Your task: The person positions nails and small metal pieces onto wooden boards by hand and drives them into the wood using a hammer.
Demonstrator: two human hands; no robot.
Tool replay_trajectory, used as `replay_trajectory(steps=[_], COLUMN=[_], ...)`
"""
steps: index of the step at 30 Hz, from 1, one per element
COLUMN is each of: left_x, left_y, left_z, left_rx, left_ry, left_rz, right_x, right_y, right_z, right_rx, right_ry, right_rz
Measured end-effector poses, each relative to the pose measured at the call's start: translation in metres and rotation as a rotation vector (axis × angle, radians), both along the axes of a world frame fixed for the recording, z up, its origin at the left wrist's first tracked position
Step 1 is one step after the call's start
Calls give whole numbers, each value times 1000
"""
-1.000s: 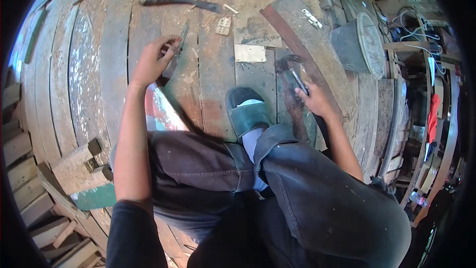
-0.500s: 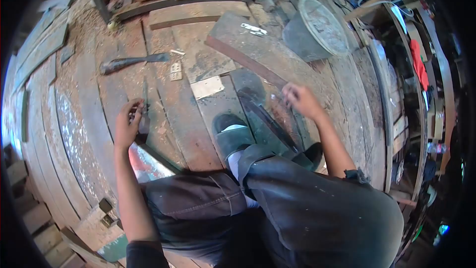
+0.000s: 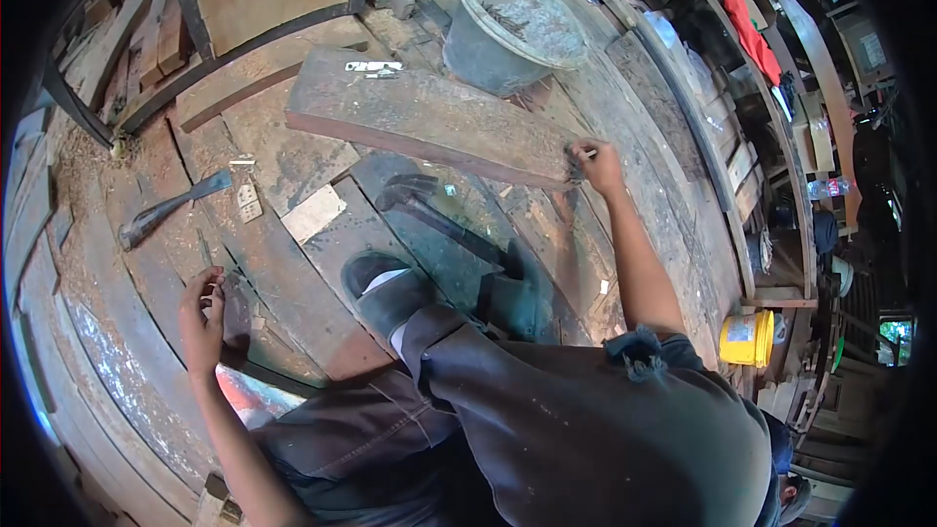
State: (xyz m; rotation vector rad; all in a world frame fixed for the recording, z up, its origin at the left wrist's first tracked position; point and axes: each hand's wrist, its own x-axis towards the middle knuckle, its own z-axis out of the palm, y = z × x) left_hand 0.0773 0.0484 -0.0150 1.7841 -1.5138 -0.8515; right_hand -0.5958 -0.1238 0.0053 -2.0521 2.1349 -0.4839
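My right hand (image 3: 598, 165) is at the right end of a thick wooden plank (image 3: 429, 122). Its thumb and fingers are pinched together, and whatever they hold is too small to make out. Low on the left, my left hand (image 3: 203, 312) has its fingers curled. A thin pointed shaft (image 3: 204, 247) shows just beyond its fingertips; I cannot tell whether it is held or lies on the floor. A claw hammer (image 3: 449, 225) rests between the plank and my sandalled foot (image 3: 386, 283). Small metal fittings (image 3: 374, 68) lie on the plank's left part.
A dark-handled, chisel-like tool (image 3: 174, 211), a small pale plate with holes (image 3: 249, 202) and a light wood piece (image 3: 313, 214) lie on the floorboards. A large bucket (image 3: 498, 49) stands behind the plank. At right are a yellow tub (image 3: 747, 339) and cluttered shelving (image 3: 810, 263).
The view has swung to the right, so floor things appear further left and lower. My right hand has moved onto the plank's end. My left hand stays near the thin shaft.
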Motion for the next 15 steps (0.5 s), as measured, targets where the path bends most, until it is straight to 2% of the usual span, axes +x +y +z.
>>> replay_trajectory(steps=[9, 15], left_x=[-1, -1], left_y=[2, 2], left_z=[2, 0], left_rx=[42, 8], left_ry=[-26, -48], left_rz=[-5, -6], right_x=[56, 66], right_y=[2, 1], right_z=[6, 4], right_rx=[186, 126], right_ry=[133, 187], right_rz=[-171, -225])
